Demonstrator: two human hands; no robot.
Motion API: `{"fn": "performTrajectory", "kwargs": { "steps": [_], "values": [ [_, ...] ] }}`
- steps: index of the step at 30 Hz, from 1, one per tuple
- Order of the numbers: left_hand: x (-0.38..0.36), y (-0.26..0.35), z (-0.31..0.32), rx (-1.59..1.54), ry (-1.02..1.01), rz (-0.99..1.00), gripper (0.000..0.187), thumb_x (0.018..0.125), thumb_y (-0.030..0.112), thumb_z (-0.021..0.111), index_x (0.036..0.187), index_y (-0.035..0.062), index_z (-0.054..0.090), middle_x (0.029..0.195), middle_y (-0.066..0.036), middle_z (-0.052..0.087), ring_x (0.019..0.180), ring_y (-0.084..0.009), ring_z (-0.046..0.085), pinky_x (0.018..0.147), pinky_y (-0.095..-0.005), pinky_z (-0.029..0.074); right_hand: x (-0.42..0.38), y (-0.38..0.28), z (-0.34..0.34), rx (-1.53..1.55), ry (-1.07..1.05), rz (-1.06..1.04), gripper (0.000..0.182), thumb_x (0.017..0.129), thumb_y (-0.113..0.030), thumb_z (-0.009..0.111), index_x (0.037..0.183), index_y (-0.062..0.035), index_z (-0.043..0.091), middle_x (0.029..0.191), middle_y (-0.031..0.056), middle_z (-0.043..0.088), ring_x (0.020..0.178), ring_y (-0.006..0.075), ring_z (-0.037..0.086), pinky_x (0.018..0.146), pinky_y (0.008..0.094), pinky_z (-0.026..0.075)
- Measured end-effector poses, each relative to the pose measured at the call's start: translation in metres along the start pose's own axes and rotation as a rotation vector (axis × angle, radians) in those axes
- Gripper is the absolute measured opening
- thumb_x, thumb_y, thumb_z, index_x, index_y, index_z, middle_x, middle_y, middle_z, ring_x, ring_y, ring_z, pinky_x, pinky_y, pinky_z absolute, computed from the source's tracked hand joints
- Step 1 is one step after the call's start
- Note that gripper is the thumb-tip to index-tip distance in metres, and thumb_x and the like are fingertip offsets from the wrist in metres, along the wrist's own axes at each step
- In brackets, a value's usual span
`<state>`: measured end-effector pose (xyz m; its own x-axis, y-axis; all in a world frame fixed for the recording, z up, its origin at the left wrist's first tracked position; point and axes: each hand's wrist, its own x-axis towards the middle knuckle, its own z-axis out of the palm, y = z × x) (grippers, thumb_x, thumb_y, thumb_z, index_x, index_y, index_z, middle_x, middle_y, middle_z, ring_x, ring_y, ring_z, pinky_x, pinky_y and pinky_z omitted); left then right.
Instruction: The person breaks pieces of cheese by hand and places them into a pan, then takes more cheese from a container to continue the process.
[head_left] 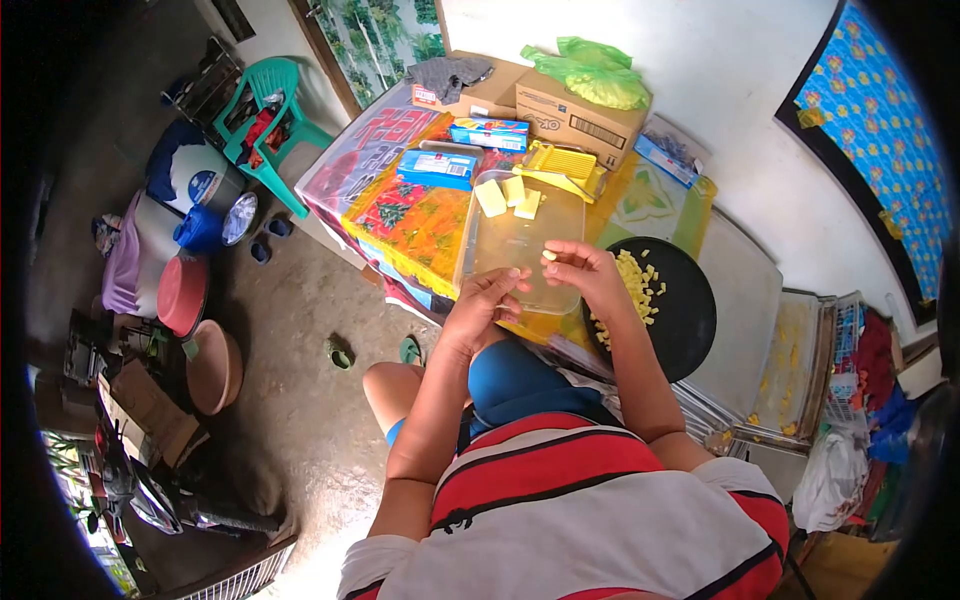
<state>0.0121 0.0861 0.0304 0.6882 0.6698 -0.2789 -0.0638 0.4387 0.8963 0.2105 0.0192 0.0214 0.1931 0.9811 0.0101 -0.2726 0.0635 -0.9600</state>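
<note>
My right hand [590, 278] pinches a small pale yellow piece [549, 256] between thumb and fingertips. Close by, my left hand [487, 303] has its thumb and fingertips pressed together; anything in them is too small to make out. Both hands are above the near part of a clear plastic tray [500, 245]. At the tray's far end lie several pale yellow blocks [490, 198]. Beside my right forearm, many small yellow pieces [640, 285] lie on a round black pan [690, 310], partly hidden by the arm.
Behind the tray are a yellow ridged plastic board [562, 165], blue boxes [437, 170] and a cardboard box [575, 115] topped by a green plastic bag [590, 75]. Metal trays [735, 290] stand at right. A green chair [275, 110] and basins [215, 370] are at left.
</note>
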Motion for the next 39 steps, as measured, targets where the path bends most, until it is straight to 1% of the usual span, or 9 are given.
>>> {"fn": "performTrajectory", "kwargs": {
  "steps": [2, 7, 13, 16, 19, 28, 34, 37, 39],
  "values": [
    [0.001, -0.002, 0.001, 0.007, -0.008, -0.006, 0.035, 0.092, 0.031, 0.057, 0.112, 0.0030, 0.063, 0.093, -0.005, 0.065, 0.067, -0.0096, 0.058, 0.061, -0.0259, 0.049, -0.001, 0.002, -0.003, 0.087, 0.015, 0.065, 0.035, 0.082, -0.004, 0.067, 0.115, 0.0022, 0.060, 0.096, 0.0077, 0.066, 0.083, 0.0126, 0.063, 0.075, 0.0261, 0.051],
    [0.001, -0.007, -0.001, 0.001, 0.004, -0.022, 0.035, 0.091, 0.032, 0.060, 0.112, 0.0046, 0.064, 0.092, -0.003, 0.064, 0.066, -0.0080, 0.057, 0.059, -0.0228, 0.047, -0.005, -0.005, -0.001, 0.236, 0.057, 0.180, 0.031, 0.087, -0.007, 0.062, 0.116, 0.0032, 0.059, 0.098, 0.0082, 0.065, 0.083, 0.0130, 0.063, 0.077, 0.0276, 0.054],
    [0.001, -0.009, -0.001, -0.009, 0.016, -0.002, 0.033, 0.091, 0.031, 0.060, 0.111, 0.0047, 0.064, 0.090, -0.002, 0.064, 0.065, -0.0074, 0.057, 0.059, -0.0226, 0.047, -0.006, 0.000, 0.004, 0.222, 0.055, 0.166, 0.027, 0.089, -0.011, 0.062, 0.112, 0.0022, 0.061, 0.092, 0.0056, 0.064, 0.078, 0.0110, 0.061, 0.075, 0.0270, 0.054],
    [0.001, -0.009, -0.001, -0.012, 0.016, 0.004, 0.032, 0.091, 0.030, 0.060, 0.110, 0.0044, 0.064, 0.090, -0.002, 0.064, 0.065, -0.0074, 0.057, 0.059, -0.0225, 0.047, -0.006, 0.004, 0.005, 0.174, 0.039, 0.157, 0.029, 0.086, -0.018, 0.066, 0.108, 0.0015, 0.064, 0.090, 0.0039, 0.064, 0.077, 0.0105, 0.060, 0.074, 0.0258, 0.052],
    [0.000, -0.010, 0.000, -0.019, 0.019, 0.007, 0.032, 0.091, 0.029, 0.060, 0.110, 0.0040, 0.064, 0.089, -0.002, 0.064, 0.065, -0.0073, 0.057, 0.059, -0.0224, 0.047, -0.007, 0.004, 0.007, 0.165, 0.023, 0.162, 0.027, 0.086, -0.018, 0.067, 0.106, 0.0007, 0.065, 0.088, 0.0028, 0.064, 0.074, 0.0099, 0.059, 0.073, 0.0251, 0.052],
    [-0.002, -0.009, -0.003, -0.055, 0.025, 0.005, 0.031, 0.091, 0.026, 0.060, 0.110, 0.0026, 0.063, 0.089, -0.003, 0.064, 0.063, -0.0073, 0.057, 0.057, -0.0219, 0.047, -0.007, 0.007, 0.012, 0.308, -0.016, 0.209, 0.028, 0.091, -0.023, 0.061, 0.109, -0.0017, 0.064, 0.088, 0.0031, 0.064, 0.077, 0.0086, 0.060, 0.074, 0.0246, 0.051],
    [-0.003, -0.013, -0.009, -0.047, 0.048, -0.016, 0.029, 0.091, 0.025, 0.059, 0.111, 0.0035, 0.063, 0.089, -0.004, 0.065, 0.066, -0.0105, 0.059, 0.060, -0.0251, 0.048, -0.008, 0.012, 0.011, 0.156, 0.043, 0.178, 0.030, 0.086, -0.020, 0.067, 0.108, -0.0005, 0.063, 0.089, 0.0016, 0.064, 0.076, 0.0088, 0.059, 0.073, 0.0248, 0.051],
    [-0.002, -0.016, -0.011, -0.047, 0.058, -0.025, 0.029, 0.091, 0.025, 0.059, 0.110, 0.0036, 0.063, 0.089, -0.004, 0.065, 0.066, -0.0104, 0.059, 0.060, -0.0249, 0.048, -0.005, 0.018, 0.004, -0.020, 0.033, 0.106, 0.028, 0.082, -0.018, 0.070, 0.103, -0.0006, 0.065, 0.085, 0.0008, 0.063, 0.073, 0.0084, 0.058, 0.068, 0.0228, 0.048],
    [-0.002, -0.017, -0.013, -0.050, 0.061, -0.023, 0.029, 0.091, 0.025, 0.059, 0.110, 0.0036, 0.063, 0.089, -0.003, 0.065, 0.067, -0.0101, 0.059, 0.060, -0.0246, 0.048, -0.002, 0.025, -0.011, -0.194, 0.108, 0.025, 0.026, 0.081, -0.017, 0.071, 0.101, -0.0011, 0.066, 0.082, 0.0011, 0.063, 0.070, 0.0082, 0.057, 0.065, 0.0219, 0.046]
  ]
}}
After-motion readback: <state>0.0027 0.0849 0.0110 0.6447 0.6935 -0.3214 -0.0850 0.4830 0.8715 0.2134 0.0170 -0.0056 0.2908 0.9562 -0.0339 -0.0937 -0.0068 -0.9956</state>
